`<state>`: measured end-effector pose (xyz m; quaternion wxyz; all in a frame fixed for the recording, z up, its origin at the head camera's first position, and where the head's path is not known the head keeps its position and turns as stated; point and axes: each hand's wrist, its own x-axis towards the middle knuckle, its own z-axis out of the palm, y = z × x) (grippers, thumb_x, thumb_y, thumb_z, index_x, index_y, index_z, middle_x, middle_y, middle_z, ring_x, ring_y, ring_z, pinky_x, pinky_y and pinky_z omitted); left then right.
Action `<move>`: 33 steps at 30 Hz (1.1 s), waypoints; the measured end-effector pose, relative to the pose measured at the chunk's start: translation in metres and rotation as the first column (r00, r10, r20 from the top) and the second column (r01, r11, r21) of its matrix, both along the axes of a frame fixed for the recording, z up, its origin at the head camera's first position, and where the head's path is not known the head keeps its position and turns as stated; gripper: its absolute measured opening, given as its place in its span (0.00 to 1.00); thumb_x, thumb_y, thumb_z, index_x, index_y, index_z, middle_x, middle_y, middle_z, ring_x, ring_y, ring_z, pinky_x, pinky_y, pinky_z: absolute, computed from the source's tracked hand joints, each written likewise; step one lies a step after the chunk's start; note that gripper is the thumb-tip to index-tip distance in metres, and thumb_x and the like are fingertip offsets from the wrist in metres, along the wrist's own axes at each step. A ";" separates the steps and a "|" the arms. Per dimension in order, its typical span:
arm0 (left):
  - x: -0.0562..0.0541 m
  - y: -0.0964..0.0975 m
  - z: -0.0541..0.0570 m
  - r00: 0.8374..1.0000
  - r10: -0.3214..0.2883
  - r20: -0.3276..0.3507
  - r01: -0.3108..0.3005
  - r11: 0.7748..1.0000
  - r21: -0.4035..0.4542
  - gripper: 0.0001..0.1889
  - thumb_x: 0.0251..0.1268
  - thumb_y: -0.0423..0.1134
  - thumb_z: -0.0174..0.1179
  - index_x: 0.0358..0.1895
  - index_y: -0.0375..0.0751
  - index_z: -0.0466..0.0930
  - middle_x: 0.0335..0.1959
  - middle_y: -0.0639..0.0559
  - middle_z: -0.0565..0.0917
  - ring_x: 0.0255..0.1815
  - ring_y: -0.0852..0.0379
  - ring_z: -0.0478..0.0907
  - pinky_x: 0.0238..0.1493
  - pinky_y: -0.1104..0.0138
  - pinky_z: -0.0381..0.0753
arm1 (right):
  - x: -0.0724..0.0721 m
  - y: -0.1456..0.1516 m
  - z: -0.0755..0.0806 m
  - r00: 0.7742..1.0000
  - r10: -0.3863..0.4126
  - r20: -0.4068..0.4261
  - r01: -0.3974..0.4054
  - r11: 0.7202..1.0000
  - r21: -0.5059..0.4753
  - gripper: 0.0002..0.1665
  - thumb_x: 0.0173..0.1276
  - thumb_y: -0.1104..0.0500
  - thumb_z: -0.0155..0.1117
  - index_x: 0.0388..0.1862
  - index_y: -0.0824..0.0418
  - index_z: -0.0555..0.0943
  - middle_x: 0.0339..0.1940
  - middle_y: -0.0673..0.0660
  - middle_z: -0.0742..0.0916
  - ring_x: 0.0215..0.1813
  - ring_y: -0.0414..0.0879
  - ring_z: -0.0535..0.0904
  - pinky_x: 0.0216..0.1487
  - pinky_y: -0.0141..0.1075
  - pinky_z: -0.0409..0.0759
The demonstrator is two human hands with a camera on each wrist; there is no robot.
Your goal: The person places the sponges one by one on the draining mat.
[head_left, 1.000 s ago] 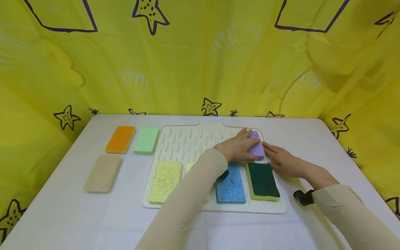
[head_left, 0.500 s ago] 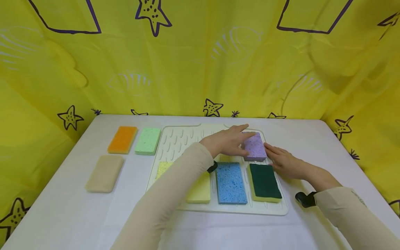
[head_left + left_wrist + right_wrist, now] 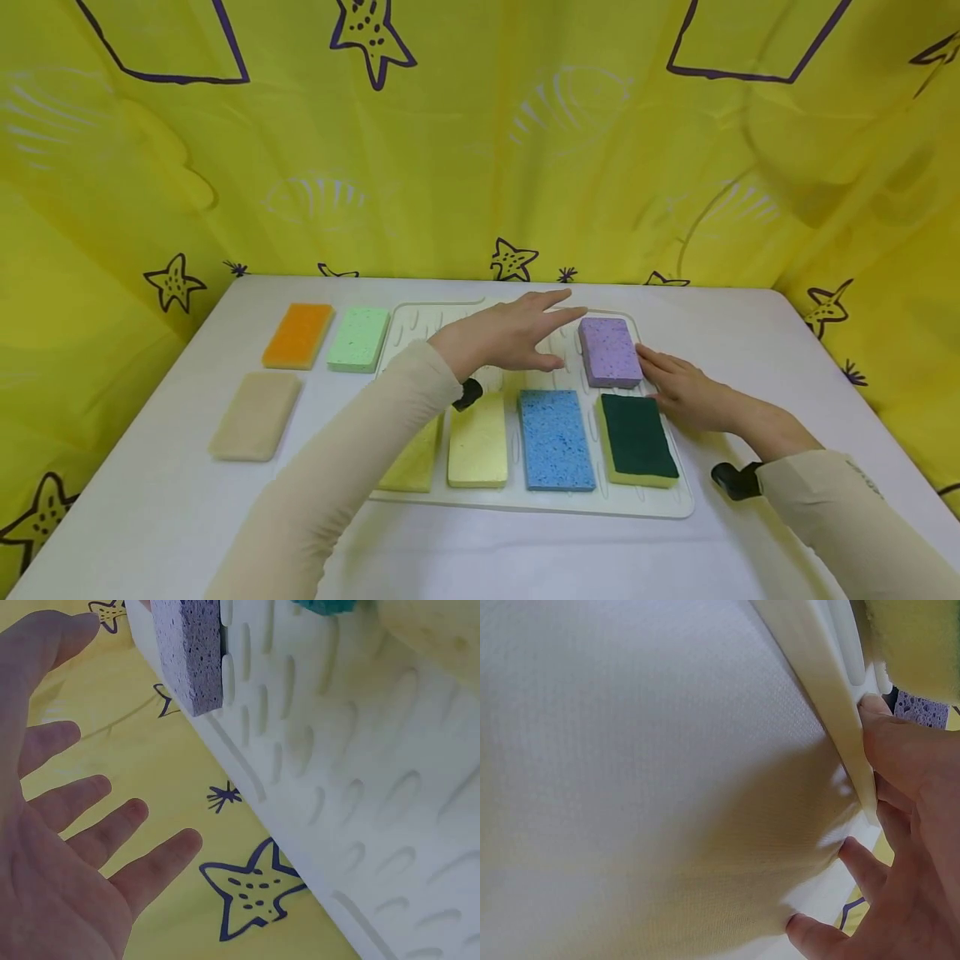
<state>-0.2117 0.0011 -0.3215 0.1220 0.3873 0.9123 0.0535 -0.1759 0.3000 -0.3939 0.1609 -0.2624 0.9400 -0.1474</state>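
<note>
A purple sponge point(image 3: 611, 352) lies at the back right of a cream ridged drying mat point(image 3: 637, 500). Left of it, my left hand point(image 3: 506, 333) hovers over the mat with fingers spread and nothing in them. In the left wrist view, the same hand point(image 3: 67, 847) is apart from the purple sponge point(image 3: 191, 656). My right hand point(image 3: 686, 392) rests at the mat's right edge beside the purple sponge; in the right wrist view its thumb touches the mat's rim point(image 3: 829, 705) and other fingertips touch the cloth. A green-topped scrub sponge point(image 3: 639, 437) lies nearest that thumb.
Along the mat's front row lie a blue sponge point(image 3: 557, 439), a pale yellow sponge point(image 3: 478, 446) and another yellow sponge point(image 3: 412, 462), partly behind my left sleeve. Left of the mat are orange point(image 3: 297, 335), mint green point(image 3: 358, 339) and beige point(image 3: 255, 417) sponges. A yellow curtain point(image 3: 450, 150) hangs behind.
My left hand has let go of the purple sponge and drawn away to the left, its fingers spreading. The right hand has stayed by the mat's edge.
</note>
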 end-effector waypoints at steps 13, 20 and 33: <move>0.012 -0.043 -0.011 0.996 -0.032 -0.089 0.031 0.999 -0.015 0.43 0.70 0.60 0.56 0.81 0.55 0.44 0.83 0.46 0.45 0.82 0.45 0.46 0.80 0.51 0.52 | 0.002 0.000 -0.002 1.000 0.016 -0.004 -0.016 1.000 0.001 0.38 0.74 0.59 0.56 0.75 0.76 0.56 0.78 0.73 0.57 0.75 0.74 0.53 0.71 0.68 0.55; 0.016 -0.060 -0.015 0.993 0.006 -0.115 -0.011 0.999 -0.046 0.44 0.70 0.62 0.54 0.81 0.56 0.43 0.83 0.48 0.42 0.83 0.44 0.40 0.79 0.43 0.44 | -0.002 0.000 -0.002 0.999 0.031 -0.023 -0.030 0.999 0.009 0.37 0.74 0.60 0.56 0.75 0.77 0.56 0.78 0.74 0.57 0.75 0.74 0.54 0.71 0.68 0.55; 0.021 -0.090 -0.028 0.985 0.087 -0.149 -0.097 0.994 -0.056 0.47 0.67 0.68 0.52 0.81 0.56 0.39 0.83 0.49 0.38 0.84 0.44 0.33 0.78 0.39 0.33 | -0.001 0.003 -0.003 0.999 0.031 -0.041 -0.030 1.000 0.009 0.37 0.73 0.64 0.55 0.75 0.77 0.57 0.78 0.74 0.57 0.75 0.73 0.53 0.71 0.68 0.54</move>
